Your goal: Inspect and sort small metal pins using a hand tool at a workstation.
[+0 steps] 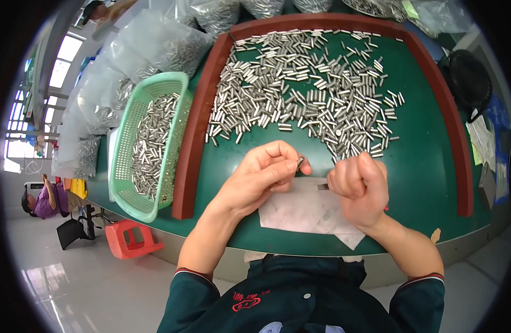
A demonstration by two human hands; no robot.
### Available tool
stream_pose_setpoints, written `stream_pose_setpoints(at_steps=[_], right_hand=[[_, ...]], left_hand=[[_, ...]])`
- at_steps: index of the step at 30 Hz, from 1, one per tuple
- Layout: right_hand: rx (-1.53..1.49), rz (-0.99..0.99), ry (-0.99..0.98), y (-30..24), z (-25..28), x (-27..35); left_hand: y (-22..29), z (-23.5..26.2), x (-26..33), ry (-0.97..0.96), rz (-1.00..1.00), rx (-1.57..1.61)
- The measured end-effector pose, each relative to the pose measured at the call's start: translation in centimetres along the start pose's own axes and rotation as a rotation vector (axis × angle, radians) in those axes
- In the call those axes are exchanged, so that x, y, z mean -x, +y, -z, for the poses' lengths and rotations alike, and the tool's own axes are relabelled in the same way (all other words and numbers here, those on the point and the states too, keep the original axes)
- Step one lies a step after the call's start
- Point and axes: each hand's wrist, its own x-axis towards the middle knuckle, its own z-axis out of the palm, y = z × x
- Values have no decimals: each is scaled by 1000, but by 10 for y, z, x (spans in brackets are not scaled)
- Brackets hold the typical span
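My left hand point(258, 180) pinches a small metal pin point(300, 161) between thumb and fingertips, above the near part of the green tabletop. Beside it, my right hand point(360, 191) is closed in a fist around a slim tool, whose flat grey end point(322, 187) pokes out toward the left. A speck of red shows at the fist's other side; the rest of the tool is hidden. Under both hands lies a smudged whitish cloth point(294, 213). Just beyond them, many short, shiny metal pins point(300, 77) are spread loosely over the table.
A dark red raised border point(195, 139) frames the work area. Left of it stands a green plastic basket point(119, 161) of pins. Clear bags point(150, 44) of metal parts line the far left. A black fan-like object point(469, 80) is at right, a red stool point(130, 238) on the floor.
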Motion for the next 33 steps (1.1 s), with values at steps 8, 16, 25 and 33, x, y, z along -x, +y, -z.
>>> stream_pose_setpoints(at_steps=[8,16,25,33], right_hand=[[-3,-8,35,-1,-1,-1],[-3,-9,38,-2,-1,-4],[-8,-26,54,-3,-1,-3],[-4,-31,42,-3,-1,-4]], left_hand=[[1,12,-8,75,65,286],[5,9,-10,92,56,262],[3,15,-22,470,-286,-686],[-8,12,-33,547,-485,-1363]])
